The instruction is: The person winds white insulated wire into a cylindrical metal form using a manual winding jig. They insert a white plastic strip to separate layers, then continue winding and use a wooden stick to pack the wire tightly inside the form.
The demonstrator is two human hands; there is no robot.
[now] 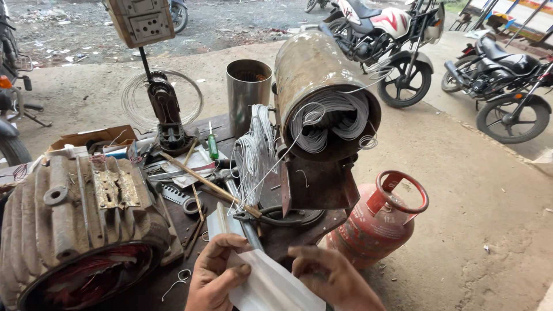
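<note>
At the bottom centre my left hand pinches a white sheet of paper-like insulation, thumb on top. My right hand holds the same sheet from its right side, fingers curled over it. Just beyond the sheet a dark metal tool handle lies on the bench. Above it a hank of white wire coils hangs beside a rusty cylindrical motor housing, whose open end shows white windings.
A big finned motor body with reddish copper windings lies at the left. Hand tools, a wooden stick and a green screwdriver litter the bench. A metal can, a red gas cylinder and parked motorcycles stand around.
</note>
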